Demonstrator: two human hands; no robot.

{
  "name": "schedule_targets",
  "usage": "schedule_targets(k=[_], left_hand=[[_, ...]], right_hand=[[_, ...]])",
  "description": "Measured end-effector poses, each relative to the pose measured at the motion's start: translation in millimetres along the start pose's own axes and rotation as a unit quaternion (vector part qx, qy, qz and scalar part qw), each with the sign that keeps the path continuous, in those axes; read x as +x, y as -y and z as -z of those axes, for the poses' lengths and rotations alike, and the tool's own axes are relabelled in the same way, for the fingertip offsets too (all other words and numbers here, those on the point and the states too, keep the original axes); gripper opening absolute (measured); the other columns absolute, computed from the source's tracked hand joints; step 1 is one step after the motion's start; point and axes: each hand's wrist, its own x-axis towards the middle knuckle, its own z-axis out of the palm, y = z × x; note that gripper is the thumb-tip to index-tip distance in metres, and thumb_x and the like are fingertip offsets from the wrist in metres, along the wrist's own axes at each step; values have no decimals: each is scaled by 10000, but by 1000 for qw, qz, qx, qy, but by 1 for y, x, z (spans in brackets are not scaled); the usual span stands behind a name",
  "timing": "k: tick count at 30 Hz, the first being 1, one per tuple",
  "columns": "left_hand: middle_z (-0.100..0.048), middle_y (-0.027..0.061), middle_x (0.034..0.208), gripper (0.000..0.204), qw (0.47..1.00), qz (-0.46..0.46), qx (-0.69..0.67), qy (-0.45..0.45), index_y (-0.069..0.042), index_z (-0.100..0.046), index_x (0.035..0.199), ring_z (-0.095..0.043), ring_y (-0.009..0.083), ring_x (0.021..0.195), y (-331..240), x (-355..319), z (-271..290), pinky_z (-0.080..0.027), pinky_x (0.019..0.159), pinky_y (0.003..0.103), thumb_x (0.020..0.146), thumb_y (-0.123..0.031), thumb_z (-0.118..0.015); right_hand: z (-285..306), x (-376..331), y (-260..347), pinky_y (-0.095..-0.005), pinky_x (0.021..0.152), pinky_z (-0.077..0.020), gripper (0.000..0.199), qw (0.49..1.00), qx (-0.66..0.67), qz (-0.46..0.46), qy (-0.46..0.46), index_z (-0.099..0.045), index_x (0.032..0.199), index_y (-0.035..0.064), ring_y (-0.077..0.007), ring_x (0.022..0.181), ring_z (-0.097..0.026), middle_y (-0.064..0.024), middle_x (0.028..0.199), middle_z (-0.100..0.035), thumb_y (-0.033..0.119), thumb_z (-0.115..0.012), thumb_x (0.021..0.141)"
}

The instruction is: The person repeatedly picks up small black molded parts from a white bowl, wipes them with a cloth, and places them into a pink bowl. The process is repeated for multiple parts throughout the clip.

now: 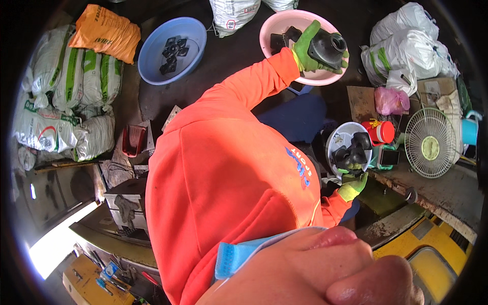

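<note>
We see the left hand (310, 48) grasping a black fitting (329, 48) over the pink basin (277, 25), which holds more black parts. The right hand (354, 184) grips another black part (352, 155) at the white bucket (338, 137); the blue basin (152, 56) holds black pieces too.

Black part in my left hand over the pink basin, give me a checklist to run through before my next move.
1. Left hand grip on the black part: ok, fingers wrap it.
2. Part above the pink basin: ok.
3. Room in the basin: ok, only a few dark pieces show.
4. Right hand hold on the black fittings at the white bowl: cannot tell.
</note>
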Motion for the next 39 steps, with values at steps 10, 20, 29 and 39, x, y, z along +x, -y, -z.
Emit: schedule_targets(k=[10,20,29,39], left_hand=[[-502,245,1276,677,952,-157,200,-172,-55,-472,1300,-457,478,1185,-51,-50,18,-324,1015,649,904,-604,-450],[-507,233,1320,439,898,-214,278,-265,-49,-455,1322,-497,408,1214,-104,-144,115,-389,1037,535,932,-243,-516],[-503,226,1330,449,812,-335,-13,-477,-49,-427,1357,-515,372,1205,-133,-300,253,-411,1026,485,942,-205,-493],[-499,217,1342,464,826,-368,21,-427,-49,-396,1396,-535,332,1195,-181,-307,253,-436,1014,429,953,-164,-467]], right_hand=[[7,12,-10,-404,831,-439,354,996,-36,-7,-87,-582,973,12,-236,871,-553,-98,933,-599,330,-428,954],[19,9,30,-356,853,-418,241,994,-92,-59,20,-579,1011,21,-214,884,-539,-94,946,-598,227,-469,951],[49,-13,74,-360,869,-451,203,993,-116,-35,-4,-578,1018,19,-226,915,-561,-86,957,-604,193,-493,956],[80,-25,54,-367,911,-459,196,993,-93,-70,23,-585,1031,14,-234,964,-577,-91,1008,-621,175,-506,952]])
